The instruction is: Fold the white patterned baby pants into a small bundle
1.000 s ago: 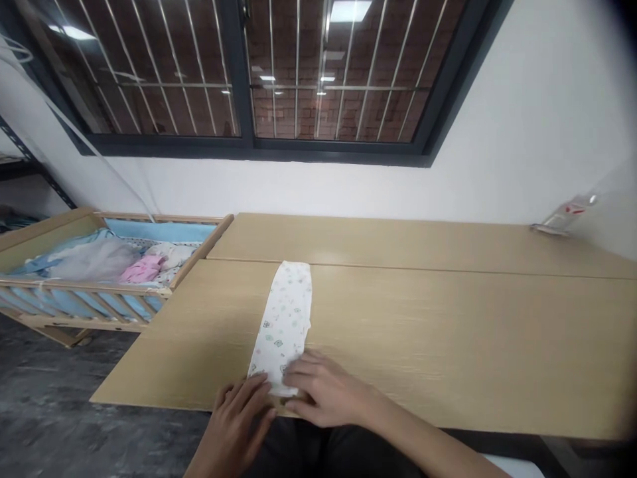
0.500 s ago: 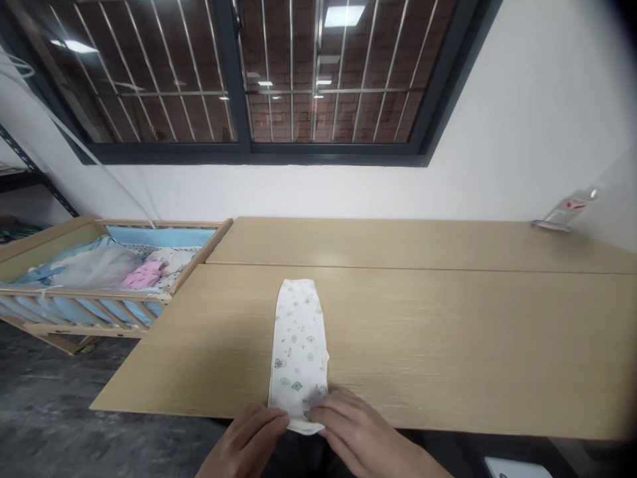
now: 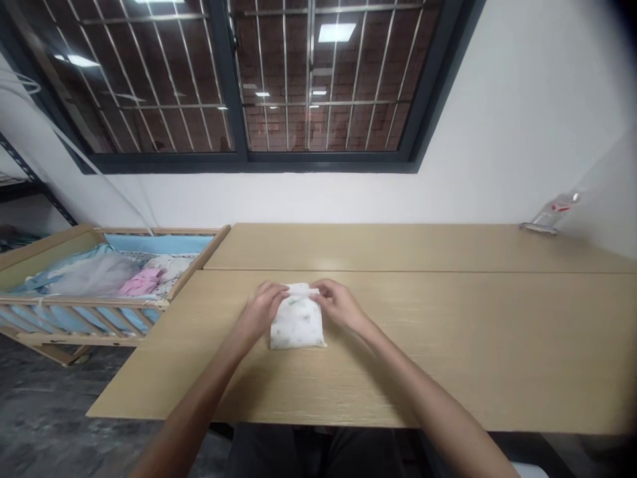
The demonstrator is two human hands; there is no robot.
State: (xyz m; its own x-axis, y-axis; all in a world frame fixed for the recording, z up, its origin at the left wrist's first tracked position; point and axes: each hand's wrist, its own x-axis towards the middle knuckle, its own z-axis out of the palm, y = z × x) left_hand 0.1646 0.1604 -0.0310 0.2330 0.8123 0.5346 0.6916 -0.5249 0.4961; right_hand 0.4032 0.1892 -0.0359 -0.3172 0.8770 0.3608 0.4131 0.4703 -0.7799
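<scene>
White baby pants (image 3: 297,325) with a small green and grey print lie folded in half on the wooden table (image 3: 448,345). The fold faces me, and the loose ends are at the far side. At the far left corner, my left hand (image 3: 266,305) is closed on the cloth, fingers curled over its edge. My right hand (image 3: 338,302) pinches the far right corner between thumb and fingers. Parts of the far edge are hidden under my fingertips.
To the left stands a wooden crib (image 3: 164,305) with blue lining, holding a pink cloth (image 3: 142,282) and other bedding. A clear plastic packet (image 3: 550,214) rests at the table's back right. Behind the table is a barred window (image 3: 243,162) in the white wall.
Both hands have moved away from me, carrying the near end of the pants to the far end. The long strip of cloth is now doubled over into a shorter rectangle.
</scene>
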